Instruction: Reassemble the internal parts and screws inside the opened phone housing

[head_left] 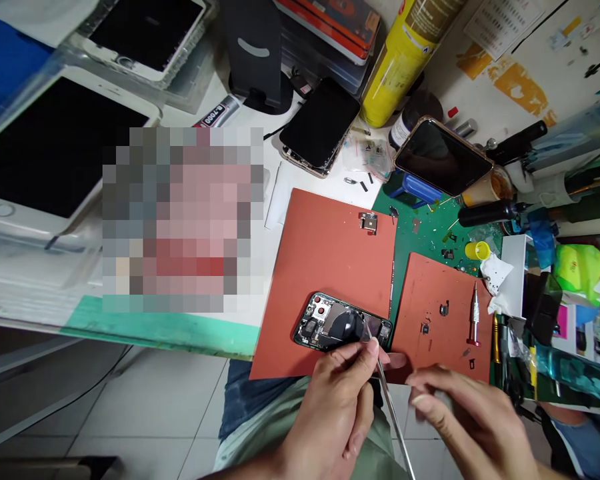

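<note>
An opened smartphone [343, 323] lies on a reddish-brown mat [337, 247], its inner parts and dark round coil facing up. My left hand [337, 397] is at the phone's near edge, thumb and fingers closed on a slim metal tool [394, 420]. The tool's thin upper end reaches over the phone; the shaft slants down toward me. To the right, my right hand [473, 417] hovers apart from the phone and tool, fingers bent, with a gap between thumb and forefinger. It is slightly blurred, and I see nothing held in it.
A second mat [415, 293] bears small parts and a screwdriver [475, 317]. A metal part [368, 223] sits on the first mat. Behind are a phone on a holder [444, 157], another phone [321, 123] and a yellow can [397, 73]. A blurred-out patch [195, 213] is at left.
</note>
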{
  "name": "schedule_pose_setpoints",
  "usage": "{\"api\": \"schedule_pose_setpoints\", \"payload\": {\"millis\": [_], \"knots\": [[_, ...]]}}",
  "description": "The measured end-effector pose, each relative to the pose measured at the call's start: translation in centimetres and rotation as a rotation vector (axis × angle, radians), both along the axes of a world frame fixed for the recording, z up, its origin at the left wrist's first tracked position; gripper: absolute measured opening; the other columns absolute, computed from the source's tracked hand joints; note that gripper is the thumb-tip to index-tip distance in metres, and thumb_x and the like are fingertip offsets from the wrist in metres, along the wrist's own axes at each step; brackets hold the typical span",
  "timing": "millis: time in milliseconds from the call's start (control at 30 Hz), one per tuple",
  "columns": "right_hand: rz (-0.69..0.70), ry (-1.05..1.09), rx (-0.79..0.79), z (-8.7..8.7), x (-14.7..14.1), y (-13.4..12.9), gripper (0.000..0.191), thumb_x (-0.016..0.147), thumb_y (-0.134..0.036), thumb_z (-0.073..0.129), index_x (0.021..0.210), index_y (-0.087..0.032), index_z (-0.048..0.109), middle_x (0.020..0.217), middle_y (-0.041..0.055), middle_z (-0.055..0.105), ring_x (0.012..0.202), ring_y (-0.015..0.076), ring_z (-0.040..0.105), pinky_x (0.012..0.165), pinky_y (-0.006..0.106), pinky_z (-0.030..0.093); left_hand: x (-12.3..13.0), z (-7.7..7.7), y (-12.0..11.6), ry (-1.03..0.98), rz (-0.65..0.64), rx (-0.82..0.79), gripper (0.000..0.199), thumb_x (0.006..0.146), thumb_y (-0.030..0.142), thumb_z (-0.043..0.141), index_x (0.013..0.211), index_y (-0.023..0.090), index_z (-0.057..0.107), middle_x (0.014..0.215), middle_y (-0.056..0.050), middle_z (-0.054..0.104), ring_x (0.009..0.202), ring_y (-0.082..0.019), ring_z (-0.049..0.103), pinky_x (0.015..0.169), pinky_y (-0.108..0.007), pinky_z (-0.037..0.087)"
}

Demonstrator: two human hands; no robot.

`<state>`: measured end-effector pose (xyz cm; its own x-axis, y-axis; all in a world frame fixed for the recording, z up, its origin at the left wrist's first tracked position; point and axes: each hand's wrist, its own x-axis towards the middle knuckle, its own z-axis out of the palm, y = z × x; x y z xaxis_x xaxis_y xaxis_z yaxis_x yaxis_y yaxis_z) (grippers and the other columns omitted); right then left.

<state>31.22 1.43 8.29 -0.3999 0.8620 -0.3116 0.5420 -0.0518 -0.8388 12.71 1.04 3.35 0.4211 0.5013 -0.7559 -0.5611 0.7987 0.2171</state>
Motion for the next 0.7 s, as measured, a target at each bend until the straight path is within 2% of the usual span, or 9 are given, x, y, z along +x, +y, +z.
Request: {"api": "schedule_pose_setpoints", "payload": {"millis": [67,100,200,333,467,533,600,633,700], "knots": [[-0.305,0.327,-0.604,-1.1,-0.2,-2.5,0.056,0.115,-0.051,0.033,0.102,-0.016,0.075,0.067,0.0069,0.073,0.05,0.0164,0.068,0.049,0.026,0.058,0.3,0.0,-0.2,0.006,-0.001,-0.014,0.057,0.09,0.07,0.073,0.092,0.013,0.076,0.032,0.009,0.04,0.029,-0.003,0.019,0.041,-0.02,0.02],[-0.404,0.44,-0.821,-1.7,-0.5,-3.5,0.063,0.112,-0.06,0.035,0.097,-0.014,0.075,0.065,0.0086,0.072,0.049,0.0164,0.068,0.051,0.027,0.058,0.4,0.0,-0.3,0.01,0.003,-0.026,0.056,0.09,0.069,0.074,0.091,0.013,0.077,0.033,0.008,0.04,0.03,-0.003,0.021,0.043,-0.02,0.026],[-0.679,0.616,-1.063,-2.5,-1.8,-5.1,0.048,0.098,-0.06,0.07,0.095,-0.013,0.074,0.061,0.0046,0.068,0.05,0.0121,0.065,0.054,0.019,0.051,0.5,0.0,-0.5,0.036,0.021,-0.052,0.053,0.089,0.067,0.076,0.092,0.015,0.077,0.037,0.007,0.047,0.033,-0.005,0.025,0.05,-0.023,0.041],[-0.826,0.659,-1.04,-2.1,-3.2,-4.9,0.04,0.088,-0.053,0.085,0.089,-0.014,0.073,0.054,-0.0008,0.063,0.044,0.0064,0.051,0.048,0.015,0.037,0.5,-0.1,-0.6,0.037,0.023,-0.042,0.048,0.088,0.064,0.078,0.092,0.016,0.077,0.043,0.007,0.053,0.033,-0.003,0.021,0.05,-0.024,0.044],[-0.794,0.538,-1.022,-1.5,-3.6,-4.2,0.043,0.091,-0.057,0.08,0.087,-0.015,0.072,0.053,-0.0005,0.063,0.04,0.0056,0.046,0.046,0.016,0.034,0.5,-0.1,-0.4,0.024,0.02,-0.038,0.051,0.09,0.065,0.076,0.098,0.015,0.079,0.046,0.007,0.056,0.033,-0.001,0.022,0.054,-0.022,0.046],[-0.694,0.445,-0.912,-1.4,-3.4,-4.1,0.045,0.096,-0.059,0.073,0.085,-0.016,0.071,0.055,0.001,0.066,0.042,0.0082,0.052,0.048,0.018,0.039,0.5,0.0,-0.3,0.043,0.02,-0.027,0.054,0.09,0.067,0.075,0.103,0.015,0.079,0.065,0.0,0.072,0.032,0.002,0.024,0.05,-0.02,0.042],[-0.526,0.287,-0.712,-1.5,-3.0,-4.1,0.044,0.103,-0.056,0.064,0.081,-0.018,0.069,0.058,0.0021,0.069,0.047,0.012,0.062,0.052,0.021,0.046,0.4,0.2,-0.3,0.073,-0.004,0.001,0.058,0.089,0.071,0.074,0.106,0.016,0.079,0.084,-0.006,0.08,0.031,0.003,0.025,0.041,-0.02,0.029],[-0.415,0.187,-0.588,-1.6,-2.7,-4.1,0.043,0.107,-0.051,0.059,0.08,-0.018,0.068,0.058,0.0017,0.069,0.049,0.0129,0.064,0.053,0.021,0.048,0.4,0.2,-0.3,0.093,-0.026,0.024,0.06,0.089,0.072,0.072,0.106,0.016,0.079,0.085,-0.008,0.081,0.031,0.003,0.025,0.04,-0.02,0.023],[-0.184,-0.025,-0.28,-2.0,-2.0,-4.3,0.035,0.11,-0.038,0.052,0.085,-0.02,0.068,0.058,-0.0007,0.067,0.047,0.0125,0.064,0.052,0.021,0.048,0.4,0.2,-0.3,0.138,-0.072,0.078,0.06,0.091,0.073,0.069,0.101,0.015,0.078,0.067,-0.005,0.076,0.03,0.0,0.027,0.04,-0.021,0.02]]}}
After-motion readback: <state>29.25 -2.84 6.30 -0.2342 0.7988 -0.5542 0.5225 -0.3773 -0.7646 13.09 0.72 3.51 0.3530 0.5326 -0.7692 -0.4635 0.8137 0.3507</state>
